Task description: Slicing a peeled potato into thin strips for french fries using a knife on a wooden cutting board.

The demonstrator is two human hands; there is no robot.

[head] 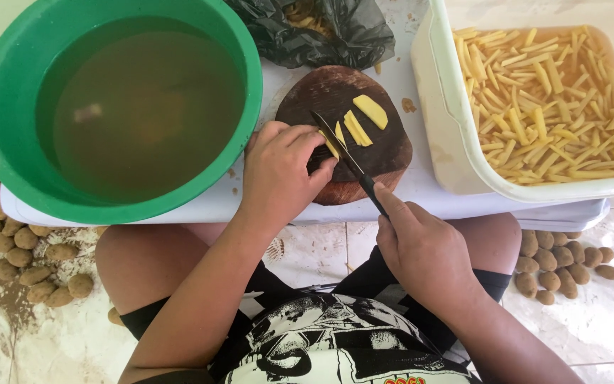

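Hands: two, both the seated person's own; left hand (278, 174), right hand (421, 249).
Left grip: fingers curled down and nearly closed over a potato piece (328, 144) on the round dark board (385, 153), pinning it there; only a yellow edge shows past the fingertips.
Right grip: closed tight round the black handle of one knife (346, 158), forefinger stretched along the top of the handle.
Knife: the blade runs up and away from the right grip, its edge down against the piece just beside the left fingertips.
Cut slices: about four pale yellow slabs (364, 117) lie on the board beyond the blade, on the far side from both grips.
Green basin (8, 85): one, full of cloudy water, just left of the left grip on the bench (421, 188).
White tub (445, 114): one, right of the board, heaped with cut sticks (548, 99), too many to count.
Black bag (321, 28): one, beyond the board, peelings inside.
Unpeeled potatoes: roughly twenty on the floor far left (8, 249), about a dozen to the right of the right grip (559, 263).
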